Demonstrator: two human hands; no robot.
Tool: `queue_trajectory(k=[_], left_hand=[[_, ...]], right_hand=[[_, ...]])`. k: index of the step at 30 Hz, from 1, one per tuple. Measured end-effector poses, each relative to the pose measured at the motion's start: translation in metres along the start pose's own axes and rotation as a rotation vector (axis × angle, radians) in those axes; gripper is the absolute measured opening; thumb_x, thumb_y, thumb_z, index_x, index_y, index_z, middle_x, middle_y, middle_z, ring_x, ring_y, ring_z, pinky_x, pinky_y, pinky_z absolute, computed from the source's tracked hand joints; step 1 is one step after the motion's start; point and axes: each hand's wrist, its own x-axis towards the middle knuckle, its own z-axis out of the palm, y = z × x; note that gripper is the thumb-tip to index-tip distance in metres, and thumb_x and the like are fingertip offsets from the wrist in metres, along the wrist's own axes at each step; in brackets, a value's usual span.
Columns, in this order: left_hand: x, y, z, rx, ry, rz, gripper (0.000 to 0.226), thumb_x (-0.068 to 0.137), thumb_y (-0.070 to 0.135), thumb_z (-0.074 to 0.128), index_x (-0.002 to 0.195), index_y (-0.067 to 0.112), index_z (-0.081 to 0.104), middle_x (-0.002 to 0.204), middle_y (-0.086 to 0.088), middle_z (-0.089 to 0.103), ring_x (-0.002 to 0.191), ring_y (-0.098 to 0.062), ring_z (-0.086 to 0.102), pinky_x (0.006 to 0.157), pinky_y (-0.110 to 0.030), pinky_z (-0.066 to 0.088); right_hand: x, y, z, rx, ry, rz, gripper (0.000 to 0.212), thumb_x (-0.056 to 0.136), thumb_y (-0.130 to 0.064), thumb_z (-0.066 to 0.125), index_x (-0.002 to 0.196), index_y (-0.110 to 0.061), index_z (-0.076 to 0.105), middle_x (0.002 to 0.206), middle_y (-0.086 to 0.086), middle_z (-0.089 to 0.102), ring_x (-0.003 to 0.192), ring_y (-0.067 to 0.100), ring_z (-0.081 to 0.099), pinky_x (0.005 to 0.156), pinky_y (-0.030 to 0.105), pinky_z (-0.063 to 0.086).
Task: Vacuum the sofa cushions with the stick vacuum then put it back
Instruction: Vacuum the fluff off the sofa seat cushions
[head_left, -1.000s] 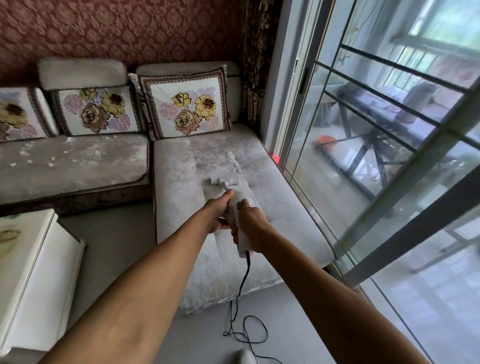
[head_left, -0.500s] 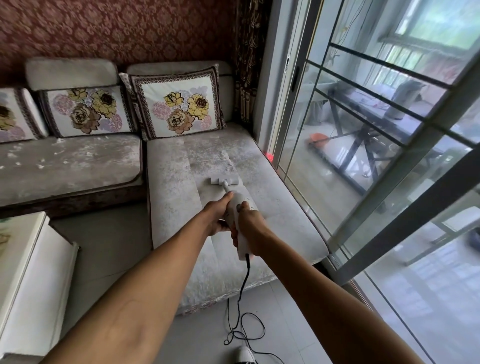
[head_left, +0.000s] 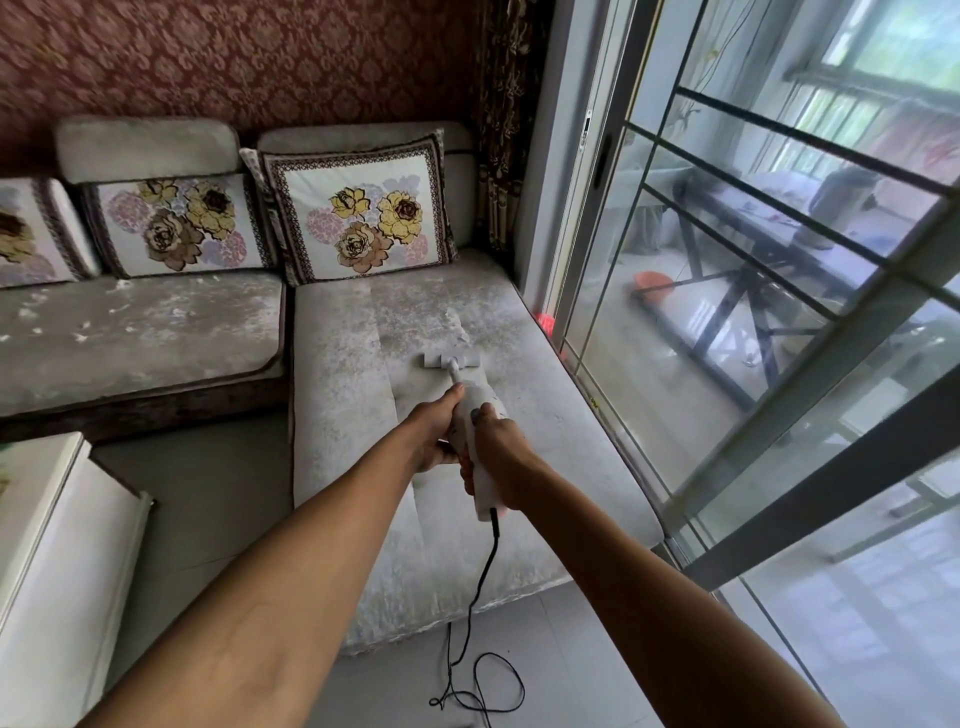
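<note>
A white corded vacuum (head_left: 479, 415) lies along the grey chaise cushion (head_left: 363, 415), pointing away from me. Its T-shaped nozzle (head_left: 450, 359) rests flat on the fabric. My left hand (head_left: 434, 431) grips the vacuum's body from the left. My right hand (head_left: 496, 457) wraps round its handle from the right, thumb on top. A streak of white crumbs (head_left: 460, 327) lies just beyond the nozzle. The left seat cushion (head_left: 135, 338) is speckled with white bits.
Floral pillows (head_left: 358, 213) lean on the sofa back. A glass sliding door (head_left: 727, 312) runs close along the chaise's right side. The black cord (head_left: 478, 670) loops on the floor tiles in front. A white table (head_left: 57, 545) stands at the lower left.
The nozzle has slid a little farther up the chaise cushion toward the pillows, both hands moving with it. My view has drifted slightly.
</note>
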Motion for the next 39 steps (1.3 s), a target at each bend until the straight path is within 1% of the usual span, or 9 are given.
queue_trajectory(k=[5, 11, 14, 17, 25, 29, 32, 35, 39], left_hand=[[0.027, 0.022, 0.021, -0.017, 0.017, 0.003, 0.061, 0.095, 0.057, 0.053, 0.127, 0.005, 0.059, 0.123, -0.020, 0.063, 0.098, -0.030, 0.063, 0.067, -0.039, 0.056], [0.060, 0.041, 0.035, -0.047, 0.019, -0.014, 0.059, 0.094, 0.058, 0.053, 0.120, 0.006, 0.060, 0.120, -0.018, 0.065, 0.109, -0.033, 0.062, 0.092, -0.046, 0.055], [0.071, 0.050, 0.037, -0.064, 0.029, -0.016, 0.060, 0.094, 0.059, 0.053, 0.120, 0.006, 0.061, 0.116, -0.017, 0.065, 0.109, -0.033, 0.062, 0.085, -0.043, 0.056], [0.080, 0.058, 0.037, -0.066, 0.028, -0.015, 0.061, 0.094, 0.059, 0.053, 0.121, 0.005, 0.061, 0.117, -0.018, 0.065, 0.107, -0.033, 0.063, 0.078, -0.041, 0.057], [0.112, 0.078, 0.027, -0.064, 0.030, -0.016, 0.064, 0.093, 0.060, 0.054, 0.126, 0.006, 0.059, 0.121, -0.018, 0.065, 0.105, -0.032, 0.063, 0.072, -0.041, 0.056], [0.130, 0.094, 0.019, -0.048, 0.026, -0.006, 0.063, 0.093, 0.059, 0.054, 0.128, 0.006, 0.058, 0.121, -0.017, 0.065, 0.107, -0.033, 0.064, 0.076, -0.042, 0.058], [0.146, 0.110, 0.012, -0.023, 0.017, -0.007, 0.063, 0.094, 0.059, 0.052, 0.128, 0.007, 0.058, 0.119, -0.017, 0.066, 0.105, -0.032, 0.065, 0.077, -0.043, 0.058], [0.158, 0.123, 0.005, -0.020, 0.012, -0.004, 0.063, 0.094, 0.058, 0.053, 0.128, 0.006, 0.058, 0.118, -0.017, 0.066, 0.103, -0.032, 0.065, 0.074, -0.042, 0.058], [0.176, 0.140, -0.009, -0.023, -0.005, -0.001, 0.064, 0.094, 0.058, 0.054, 0.129, 0.006, 0.057, 0.118, -0.017, 0.067, 0.105, -0.032, 0.066, 0.082, -0.044, 0.059]], right_hand=[[0.026, -0.030, -0.020, -0.005, -0.048, 0.052, 0.057, 0.104, -0.051, 0.032, 0.102, 0.002, 0.055, 0.060, 0.010, 0.048, 0.045, 0.018, 0.044, 0.042, 0.019, 0.037], [0.059, -0.053, -0.033, -0.031, -0.084, -0.022, 0.056, 0.106, -0.046, 0.028, 0.094, 0.003, 0.053, 0.062, 0.014, 0.049, 0.047, 0.022, 0.046, 0.045, 0.024, 0.040], [0.071, -0.063, -0.034, -0.038, -0.093, -0.012, 0.056, 0.106, -0.046, 0.028, 0.091, 0.001, 0.053, 0.063, 0.013, 0.049, 0.048, 0.022, 0.046, 0.046, 0.025, 0.040], [0.078, -0.072, -0.033, -0.039, -0.093, 0.007, 0.056, 0.106, -0.047, 0.028, 0.099, 0.003, 0.053, 0.064, 0.013, 0.050, 0.048, 0.022, 0.046, 0.045, 0.024, 0.040], [0.105, -0.095, -0.020, -0.047, -0.082, 0.038, 0.059, 0.105, -0.048, 0.029, 0.093, 0.004, 0.056, 0.063, 0.013, 0.050, 0.048, 0.022, 0.047, 0.045, 0.024, 0.040], [0.121, -0.109, -0.011, -0.058, -0.083, 0.004, 0.059, 0.105, -0.046, 0.028, 0.104, 0.006, 0.055, 0.064, 0.014, 0.050, 0.048, 0.023, 0.047, 0.047, 0.025, 0.041], [0.132, -0.125, -0.002, -0.034, -0.077, 0.036, 0.057, 0.105, -0.046, 0.029, 0.095, 0.004, 0.054, 0.063, 0.013, 0.048, 0.049, 0.023, 0.045, 0.047, 0.025, 0.039], [0.145, -0.136, 0.008, -0.043, -0.070, 0.016, 0.058, 0.106, -0.044, 0.028, 0.107, 0.007, 0.055, 0.062, 0.013, 0.049, 0.048, 0.023, 0.046, 0.045, 0.024, 0.041], [0.160, -0.152, 0.024, -0.003, -0.052, 0.018, 0.060, 0.106, -0.044, 0.029, 0.117, 0.008, 0.055, 0.062, 0.012, 0.049, 0.046, 0.022, 0.046, 0.045, 0.022, 0.041]])
